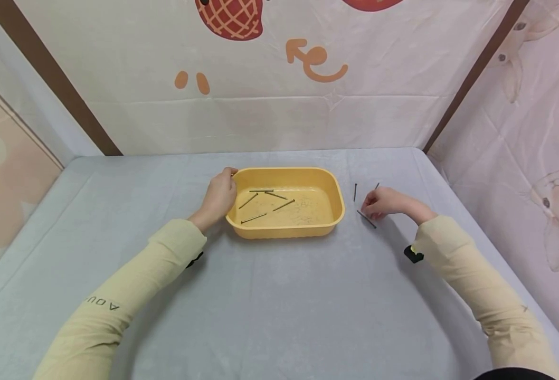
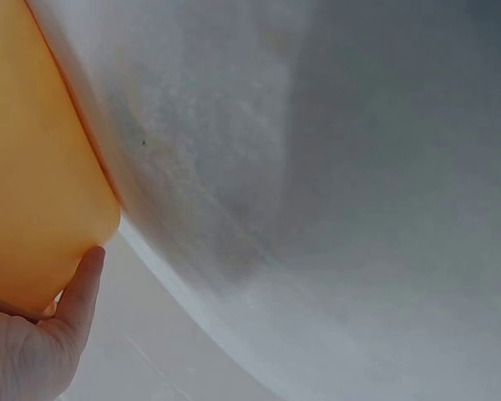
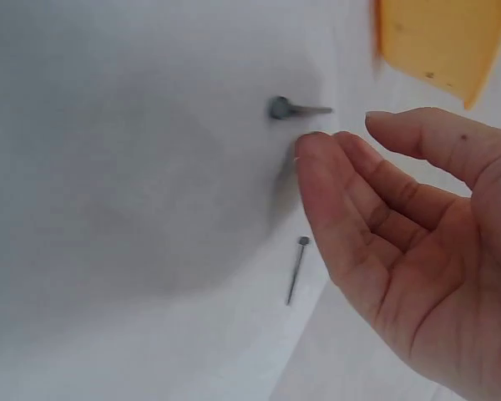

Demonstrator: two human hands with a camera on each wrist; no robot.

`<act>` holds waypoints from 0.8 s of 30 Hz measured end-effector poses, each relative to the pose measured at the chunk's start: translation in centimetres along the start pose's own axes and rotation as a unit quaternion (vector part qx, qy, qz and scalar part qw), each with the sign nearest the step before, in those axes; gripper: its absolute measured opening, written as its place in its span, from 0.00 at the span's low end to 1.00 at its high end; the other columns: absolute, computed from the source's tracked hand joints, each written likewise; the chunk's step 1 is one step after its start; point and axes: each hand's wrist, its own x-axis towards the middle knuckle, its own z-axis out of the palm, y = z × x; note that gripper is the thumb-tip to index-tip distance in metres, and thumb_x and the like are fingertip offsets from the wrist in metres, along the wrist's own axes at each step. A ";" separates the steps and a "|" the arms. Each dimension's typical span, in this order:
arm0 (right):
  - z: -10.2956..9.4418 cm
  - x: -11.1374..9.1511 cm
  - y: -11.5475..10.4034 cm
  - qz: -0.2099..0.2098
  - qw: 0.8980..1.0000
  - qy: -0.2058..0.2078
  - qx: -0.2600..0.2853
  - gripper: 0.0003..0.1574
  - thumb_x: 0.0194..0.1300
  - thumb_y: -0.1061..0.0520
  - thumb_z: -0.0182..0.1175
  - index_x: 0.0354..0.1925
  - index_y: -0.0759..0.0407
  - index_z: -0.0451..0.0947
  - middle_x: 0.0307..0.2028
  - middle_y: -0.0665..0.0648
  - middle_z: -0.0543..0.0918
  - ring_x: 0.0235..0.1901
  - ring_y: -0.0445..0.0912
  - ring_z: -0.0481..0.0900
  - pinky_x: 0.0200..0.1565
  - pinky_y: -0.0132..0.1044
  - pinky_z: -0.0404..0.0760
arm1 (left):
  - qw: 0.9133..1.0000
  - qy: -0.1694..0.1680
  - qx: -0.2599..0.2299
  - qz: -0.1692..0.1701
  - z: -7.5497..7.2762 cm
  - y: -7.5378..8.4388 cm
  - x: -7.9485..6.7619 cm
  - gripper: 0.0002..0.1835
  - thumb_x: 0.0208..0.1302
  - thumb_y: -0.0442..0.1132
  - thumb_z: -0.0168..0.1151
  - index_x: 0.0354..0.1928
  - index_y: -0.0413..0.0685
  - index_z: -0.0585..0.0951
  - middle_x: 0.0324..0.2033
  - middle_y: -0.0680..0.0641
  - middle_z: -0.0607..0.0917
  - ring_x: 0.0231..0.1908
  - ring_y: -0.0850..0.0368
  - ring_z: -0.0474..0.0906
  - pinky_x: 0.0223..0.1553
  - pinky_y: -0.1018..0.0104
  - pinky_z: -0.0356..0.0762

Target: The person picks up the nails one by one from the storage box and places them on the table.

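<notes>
A yellow plastic tray (image 1: 284, 232) stands toward the back of the table, with several dark nails (image 1: 284, 205) lying inside. My left hand (image 1: 219, 195) grips its left end; in the left wrist view, the thumb lies against the outer wall (image 2: 33, 167). Right of the tray, my right hand (image 1: 385, 202) reaches down with its fingers bent loosely. One nail (image 1: 367, 219) is right by those fingertips, and in the right wrist view a gap shows between thumb and fingers beside the nail (image 3: 294, 109). A second loose nail (image 1: 355, 192) lies between tray and hand, and a third (image 1: 377, 186) is partly hidden behind the hand.
A pale grey-blue cloth covers the table (image 1: 279, 306). Behind it hangs a white printed curtain (image 1: 260, 126), and another printed curtain (image 1: 521, 158) runs along the right side.
</notes>
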 end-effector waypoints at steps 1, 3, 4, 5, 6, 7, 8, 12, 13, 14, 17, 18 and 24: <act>-0.2 -0.1 -0.2 -0.001 1.000 -0.002 -0.001 0.11 0.64 0.60 0.51 0.39 0.70 0.73 0.30 0.58 0.77 0.29 0.45 0.75 0.35 0.37 0.80 | 1.000 0.001 -0.001 0.001 0.0 0.0 0.0 0.19 0.69 0.32 0.33 0.57 0.32 0.65 0.52 0.33 0.74 0.54 0.43 0.70 0.54 0.54 0.70; -0.6 -0.2 -0.6 -0.006 1.000 -0.005 -0.003 0.11 0.64 0.61 0.51 0.39 0.70 0.73 0.31 0.58 0.77 0.30 0.45 0.75 0.36 0.37 0.81 | 1.000 0.000 -0.002 0.001 0.0 0.0 -0.1 0.19 0.69 0.32 0.33 0.57 0.32 0.65 0.52 0.33 0.73 0.54 0.43 0.70 0.54 0.54 0.70; -0.8 -0.2 -0.9 -0.007 1.000 -0.004 -0.006 0.11 0.64 0.61 0.52 0.39 0.70 0.73 0.31 0.58 0.77 0.30 0.45 0.75 0.36 0.37 0.81 | 1.000 0.000 -0.003 0.001 0.0 0.1 -0.1 0.19 0.69 0.32 0.33 0.57 0.32 0.65 0.52 0.33 0.73 0.55 0.43 0.70 0.54 0.54 0.70; -0.9 -0.3 -1.0 -0.009 1.000 -0.003 -0.010 0.11 0.63 0.61 0.51 0.39 0.70 0.73 0.31 0.59 0.77 0.30 0.45 0.75 0.36 0.37 0.81 | 1.000 -0.001 -0.004 0.000 -0.1 0.1 -0.1 0.19 0.69 0.32 0.33 0.57 0.31 0.65 0.53 0.33 0.73 0.55 0.43 0.70 0.54 0.54 0.70; -1.1 -0.3 -1.2 -0.011 1.000 -0.002 -0.014 0.11 0.63 0.61 0.51 0.39 0.70 0.73 0.31 0.59 0.77 0.30 0.45 0.75 0.36 0.37 0.81 | 1.000 -0.002 -0.004 -0.001 -0.1 0.1 -0.1 0.19 0.69 0.32 0.33 0.58 0.32 0.65 0.53 0.33 0.73 0.55 0.43 0.70 0.54 0.54 0.70; -1.2 -0.4 -1.5 -0.014 1.000 0.000 -0.018 0.12 0.63 0.61 0.51 0.40 0.71 0.73 0.32 0.59 0.78 0.30 0.46 0.76 0.36 0.38 0.81 | 1.000 -0.003 -0.004 -0.001 -0.1 0.1 -0.1 0.19 0.69 0.32 0.33 0.58 0.31 0.65 0.53 0.33 0.73 0.55 0.43 0.70 0.54 0.54 0.70; -1.4 -0.4 -1.7 -0.015 1.000 0.003 -0.023 0.12 0.63 0.62 0.51 0.40 0.71 0.73 0.32 0.60 0.78 0.31 0.46 0.76 0.36 0.38 0.81 | 1.000 -0.003 -0.003 -0.002 -0.1 0.1 -0.1 0.19 0.69 0.32 0.32 0.58 0.32 0.65 0.53 0.33 0.73 0.55 0.43 0.69 0.54 0.54 0.70; -1.9 -0.6 -2.8 -0.020 0.999 0.009 -0.046 0.12 0.63 0.62 0.52 0.42 0.71 0.73 0.34 0.61 0.78 0.32 0.47 0.77 0.37 0.39 0.80 | 1.000 -0.004 -0.005 -0.003 0.0 0.1 -0.1 0.19 0.69 0.32 0.33 0.58 0.32 0.65 0.53 0.33 0.73 0.55 0.43 0.69 0.55 0.54 0.69; -2.0 -0.6 -3.0 -0.023 0.998 0.012 -0.054 0.12 0.63 0.62 0.53 0.42 0.71 0.73 0.34 0.61 0.79 0.32 0.47 0.77 0.37 0.39 0.80 | 1.000 -0.004 -0.005 -0.003 0.0 0.1 -0.1 0.19 0.69 0.32 0.33 0.58 0.32 0.65 0.53 0.33 0.73 0.55 0.43 0.69 0.55 0.54 0.69; -2.1 -0.6 -3.3 -0.024 0.998 0.013 -0.064 0.12 0.62 0.62 0.53 0.42 0.71 0.73 0.34 0.61 0.79 0.32 0.47 0.77 0.37 0.38 0.80 | 1.000 -0.004 -0.005 -0.002 0.0 0.1 -0.1 0.19 0.69 0.32 0.33 0.58 0.32 0.65 0.53 0.33 0.73 0.56 0.43 0.69 0.55 0.54 0.69; -2.5 -0.7 -4.2 -0.031 0.995 0.019 -0.092 0.12 0.62 0.62 0.53 0.42 0.70 0.74 0.33 0.60 0.79 0.32 0.47 0.76 0.36 0.38 0.79 | 1.000 -0.003 -0.005 -0.001 0.0 0.0 0.0 0.19 0.69 0.32 0.33 0.58 0.32 0.65 0.53 0.33 0.73 0.56 0.43 0.69 0.55 0.54 0.69; -2.6 -0.7 -4.5 -0.033 0.994 0.020 -0.101 0.12 0.62 0.62 0.53 0.42 0.70 0.74 0.32 0.60 0.79 0.31 0.47 0.76 0.36 0.38 0.79 | 1.000 -0.003 -0.005 -0.001 0.0 0.0 0.0 0.19 0.69 0.32 0.33 0.58 0.32 0.65 0.53 0.33 0.73 0.56 0.43 0.69 0.55 0.54 0.69; -2.5 -0.7 -6.0 -0.042 0.988 0.028 -0.143 0.12 0.61 0.62 0.55 0.41 0.67 0.76 0.32 0.58 0.79 0.32 0.47 0.76 0.36 0.38 0.78 | 1.000 -0.004 -0.006 0.001 -0.1 0.1 -0.1 0.19 0.69 0.32 0.32 0.58 0.32 0.65 0.53 0.33 0.73 0.55 0.43 0.69 0.54 0.54 0.70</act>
